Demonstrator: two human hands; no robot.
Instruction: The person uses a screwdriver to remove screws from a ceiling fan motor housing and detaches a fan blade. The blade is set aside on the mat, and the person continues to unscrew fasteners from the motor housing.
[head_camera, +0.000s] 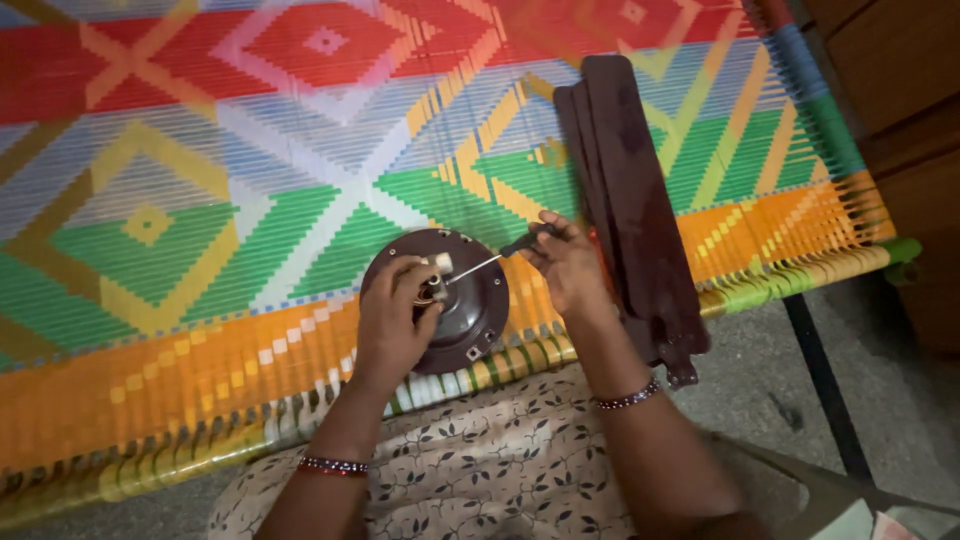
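Round dark-brown metal fan motor housing (470, 310) is seen lying on the near edge of a woven cot (200, 250) strung with bright red, green, orange, blue and white bands in diamond patterns. The left hand (393, 318) is curled over the housing's centre, its fingers closed around a small white and metallic fitting (438, 272) there. A thin screwdriver with a dark handle (500, 255) is gripped in the closed right hand (566, 268), and its shaft is pointed leftward so that the tip meets the fitting. Just right of the right hand, a stack of long dark-brown fan blades (630, 200) is laid across the cot, its lower end overhanging the edge. A beaded bangle is worn on each wrist, and a leaf-patterned beige garment (500, 470) is visible below.
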